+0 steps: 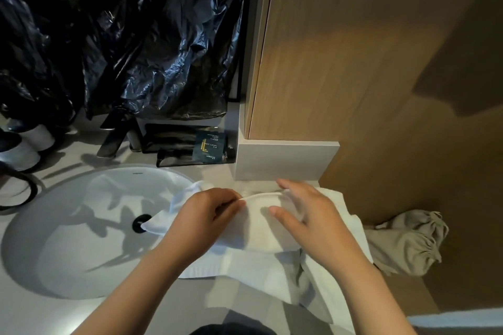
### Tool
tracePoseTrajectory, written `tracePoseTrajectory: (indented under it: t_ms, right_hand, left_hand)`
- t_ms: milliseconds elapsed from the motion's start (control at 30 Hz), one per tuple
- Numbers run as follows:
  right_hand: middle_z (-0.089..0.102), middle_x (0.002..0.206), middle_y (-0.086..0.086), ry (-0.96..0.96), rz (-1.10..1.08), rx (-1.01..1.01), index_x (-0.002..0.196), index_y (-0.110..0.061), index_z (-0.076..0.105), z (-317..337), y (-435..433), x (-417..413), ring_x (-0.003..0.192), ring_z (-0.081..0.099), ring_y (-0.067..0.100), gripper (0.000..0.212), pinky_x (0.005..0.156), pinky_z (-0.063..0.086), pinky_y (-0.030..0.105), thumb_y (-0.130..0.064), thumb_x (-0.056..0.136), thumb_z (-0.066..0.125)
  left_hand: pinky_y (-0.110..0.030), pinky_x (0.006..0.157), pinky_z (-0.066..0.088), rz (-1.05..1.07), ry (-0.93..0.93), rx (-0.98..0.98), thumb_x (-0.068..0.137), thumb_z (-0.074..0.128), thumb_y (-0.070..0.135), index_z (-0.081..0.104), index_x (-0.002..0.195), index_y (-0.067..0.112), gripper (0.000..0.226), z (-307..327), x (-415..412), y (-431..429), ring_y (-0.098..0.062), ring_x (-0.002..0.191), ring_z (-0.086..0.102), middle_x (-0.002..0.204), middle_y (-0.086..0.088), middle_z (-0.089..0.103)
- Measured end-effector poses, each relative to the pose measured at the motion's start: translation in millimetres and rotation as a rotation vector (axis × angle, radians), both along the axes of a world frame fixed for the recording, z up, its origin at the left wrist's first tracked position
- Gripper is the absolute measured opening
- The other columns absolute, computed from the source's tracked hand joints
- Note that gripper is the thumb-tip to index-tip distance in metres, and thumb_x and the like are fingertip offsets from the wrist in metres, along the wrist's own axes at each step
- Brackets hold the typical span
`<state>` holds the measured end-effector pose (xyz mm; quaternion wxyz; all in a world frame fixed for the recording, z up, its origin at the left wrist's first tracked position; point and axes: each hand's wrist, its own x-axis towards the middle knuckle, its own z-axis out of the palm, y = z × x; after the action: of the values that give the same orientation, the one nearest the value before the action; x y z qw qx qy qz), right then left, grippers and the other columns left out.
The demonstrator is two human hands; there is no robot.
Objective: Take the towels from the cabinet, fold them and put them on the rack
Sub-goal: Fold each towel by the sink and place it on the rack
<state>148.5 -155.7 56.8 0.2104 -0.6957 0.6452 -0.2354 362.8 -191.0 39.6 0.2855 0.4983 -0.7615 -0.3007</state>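
The left hand (204, 217) pinches a raised edge of the white towel (261, 236) between thumb and curled fingers. That edge arcs towards 3 o'clock to the right hand (310, 220), whose fingers are spread over it. Motion blur hides whether this hand grips or only touches.

I count one towel, though its layers could hide a second. It lies on the grey counter (204, 296), its long axis running from 10 o'clock to 4 o'clock. The 10 o'clock corner points over the sink (54, 266) basin, and the 4 o'clock end hangs off the counter edge.

One beige drawstring bag (405, 245) sits at 3 o'clock, just beside the towel. One dark sachet (208, 147) lies at 12 o'clock, and two white cups (21, 149) stand at 9 o'clock. A black plastic bag (109, 35) fills the far side.
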Motion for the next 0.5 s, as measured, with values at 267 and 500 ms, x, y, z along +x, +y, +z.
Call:
tracePoseTrajectory:
  t_ms: [267, 500]
  right_hand:
    - [0.064, 0.085, -0.015, -0.075, 0.013, -0.220, 0.089, -0.031, 0.063, 7.3, -2.8, 5.2, 0.082, 0.058, 0.005, 0.015, 0.075, 0.046, 0.020, -0.028, 0.099, 0.053]
    - [0.062, 0.076, -0.014, -0.172, -0.133, -0.348, 0.085, -0.029, 0.062, 12.7, -1.8, -18.8, 0.076, 0.058, 0.007, 0.018, 0.060, 0.038, 0.011, -0.027, 0.100, 0.052]
  left_hand:
    - [-0.025, 0.067, 0.047, -0.001, -0.049, -0.160, 0.094, 0.060, 0.021, 0.069, 0.092, 0.019, 0.009, 2.5, 24.3, -0.1, -0.008, 0.075, 0.059, 0.082, 0.009, 0.066]
    - [-0.031, 0.064, 0.043, 0.286, -0.187, -0.161, 0.090, 0.064, 0.006, 0.069, 0.092, 0.007, 0.005, -32.8, 81.4, -14.3, -0.022, 0.073, 0.058, 0.085, -0.003, 0.061]
